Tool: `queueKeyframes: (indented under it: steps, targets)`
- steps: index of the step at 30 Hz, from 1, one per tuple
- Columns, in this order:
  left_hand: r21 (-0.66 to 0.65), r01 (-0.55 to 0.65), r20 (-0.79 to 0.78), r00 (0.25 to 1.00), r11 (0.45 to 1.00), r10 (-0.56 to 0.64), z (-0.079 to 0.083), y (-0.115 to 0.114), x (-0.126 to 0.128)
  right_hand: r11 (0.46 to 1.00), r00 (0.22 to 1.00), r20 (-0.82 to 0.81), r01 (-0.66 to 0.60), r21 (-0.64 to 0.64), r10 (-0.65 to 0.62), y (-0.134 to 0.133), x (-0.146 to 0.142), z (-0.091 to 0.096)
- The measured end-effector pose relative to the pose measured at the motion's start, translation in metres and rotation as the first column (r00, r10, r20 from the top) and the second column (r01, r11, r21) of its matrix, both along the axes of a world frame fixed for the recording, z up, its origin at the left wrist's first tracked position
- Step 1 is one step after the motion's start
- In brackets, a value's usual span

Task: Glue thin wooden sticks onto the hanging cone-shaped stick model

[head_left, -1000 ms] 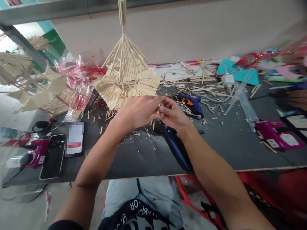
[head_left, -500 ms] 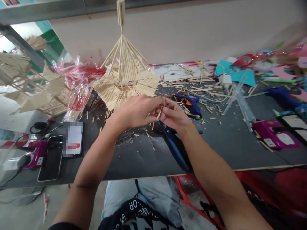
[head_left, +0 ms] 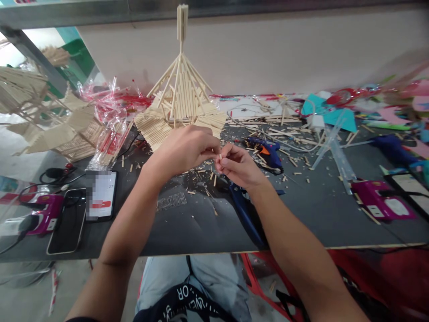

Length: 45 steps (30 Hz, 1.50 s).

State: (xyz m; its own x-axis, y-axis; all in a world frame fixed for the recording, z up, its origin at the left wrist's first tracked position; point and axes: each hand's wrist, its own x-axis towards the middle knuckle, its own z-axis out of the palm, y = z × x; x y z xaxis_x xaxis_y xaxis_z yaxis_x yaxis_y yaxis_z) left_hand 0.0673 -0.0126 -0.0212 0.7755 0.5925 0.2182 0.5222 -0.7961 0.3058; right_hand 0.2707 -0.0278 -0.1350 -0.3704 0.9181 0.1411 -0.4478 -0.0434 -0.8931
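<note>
Both hands have drifted up toward the stick model (head_left: pixel 181 107) since half a second ago, so the left hand (head_left: pixel 184 150) now overlaps its lower edge, and the sliver they share shows less of its length. That short stick (head_left: pixel 220 156) sits pinched between the closed fingers of the left hand and the thumb and forefinger of the right hand (head_left: pixel 239 166). It is held clear above the worktop (head_left: pixel 318 214), probably because so small a piece is easier to turn and see at the fingertips than lying flat.

Loose offcuts litter the dark surface beneath them. A blue glue gun (head_left: pixel 270 151) lies just right of the right hand, within easy reach, and blue-handled cutters (head_left: pixel 244 210) rest under the right wrist. Two phones (head_left: pixel 65 226) lie well off to the left, apart from the scraps.
</note>
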Motion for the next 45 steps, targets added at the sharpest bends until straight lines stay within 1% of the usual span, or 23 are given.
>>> queueKeyframes:
  steps: [4,8,11,14,19,21,23,25,27,29,31,33,36,40,41,43,45]
  targets:
    - [0.03,0.0,-0.03,1.0,1.0,0.001,0.001,-0.001,0.002,1.0,1.0,0.012,-0.007,-0.002,0.007,-0.001,-0.002,0.002]
    - [0.044,-0.014,-0.052,0.999,0.999,0.016,0.002,-0.002,0.003,1.0,1.0,0.002,-0.02,-0.018,0.02,-0.006,-0.005,0.008]
    - [0.003,0.01,-0.054,0.998,1.0,-0.01,0.003,-0.003,0.002,0.999,0.999,0.033,-0.017,-0.033,0.018,-0.009,-0.006,0.013]
    - [-0.044,0.018,-0.071,0.997,0.999,-0.021,0.002,-0.002,0.002,1.0,0.997,0.07,0.03,-0.005,-0.029,-0.01,-0.004,0.015]
    - [0.025,-0.07,-0.053,0.996,0.997,0.071,-0.002,-0.003,0.004,0.996,0.991,0.101,0.092,0.015,-0.093,-0.009,0.004,0.02]
    - [0.026,-0.085,-0.054,0.995,0.996,0.087,-0.002,-0.004,0.002,0.993,0.98,0.163,0.108,0.037,-0.113,-0.011,0.005,0.029]
    - [0.023,-0.088,-0.047,0.995,0.996,0.089,0.0,-0.006,-0.004,0.984,0.951,0.256,0.157,0.09,-0.175,-0.013,0.006,0.045]
    - [0.043,-0.1,-0.014,0.995,0.994,0.101,0.005,-0.007,-0.011,0.957,0.903,0.323,0.241,0.165,-0.283,-0.014,0.005,0.065]
    - [0.056,-0.139,0.044,0.99,0.989,0.137,0.012,-0.008,-0.019,0.927,0.867,0.346,0.29,0.237,-0.36,-0.011,0.001,0.084]
    - [0.013,-0.177,0.117,0.978,0.984,0.174,0.019,-0.01,-0.028,0.899,0.828,0.377,0.31,0.311,-0.416,-0.004,-0.005,0.099]
    - [-0.021,-0.222,0.159,0.962,0.975,0.223,0.024,-0.011,-0.036,0.883,0.788,0.427,0.3,0.36,-0.442,0.003,-0.013,0.108]
    - [-0.022,-0.283,0.167,0.945,0.959,0.282,0.028,-0.011,-0.041,0.88,0.766,0.46,0.288,0.378,-0.449,0.01,-0.022,0.11]
    - [-0.019,-0.368,0.167,0.916,0.93,0.366,0.03,-0.01,-0.046,0.865,0.755,0.455,0.298,0.403,-0.472,0.016,-0.034,0.108]
    - [-0.059,-0.48,0.227,0.847,0.875,0.48,0.031,-0.007,-0.046,0.804,0.68,0.456,0.364,0.471,-0.575,0.017,-0.043,0.103]
    - [-0.079,-0.501,0.242,0.829,0.862,0.505,0.031,-0.007,-0.045,0.798,0.666,0.463,0.372,0.474,-0.586,0.017,-0.044,0.101]
    - [-0.129,-0.524,0.244,0.806,0.842,0.539,0.031,-0.008,-0.041,0.813,0.665,0.484,0.366,0.453,-0.569,0.017,-0.045,0.099]
    - [-0.187,-0.528,0.187,0.808,0.828,0.558,0.027,-0.01,-0.034,0.836,0.679,0.5,0.357,0.416,-0.538,0.017,-0.045,0.097]
